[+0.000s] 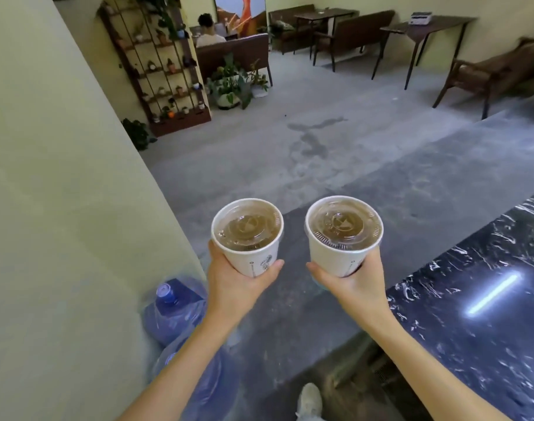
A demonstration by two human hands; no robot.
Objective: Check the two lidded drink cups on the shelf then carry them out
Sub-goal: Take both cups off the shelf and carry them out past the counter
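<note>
I hold two white paper cups with clear plastic lids out in front of me, both upright, brown drink showing through the lids. My left hand (237,284) grips the left cup (250,238) from below and behind. My right hand (350,281) wraps the base of the right cup (341,235) the same way. The cups are level with each other, a small gap between them, above the grey floor.
A pale wall (62,208) runs along my left. Blue water jugs (174,314) stand by my left leg. A black marble counter (487,314) is at my right. Ahead lie a wet patch (311,138), a plant shelf (165,71), tables, chairs and a seated person (208,31).
</note>
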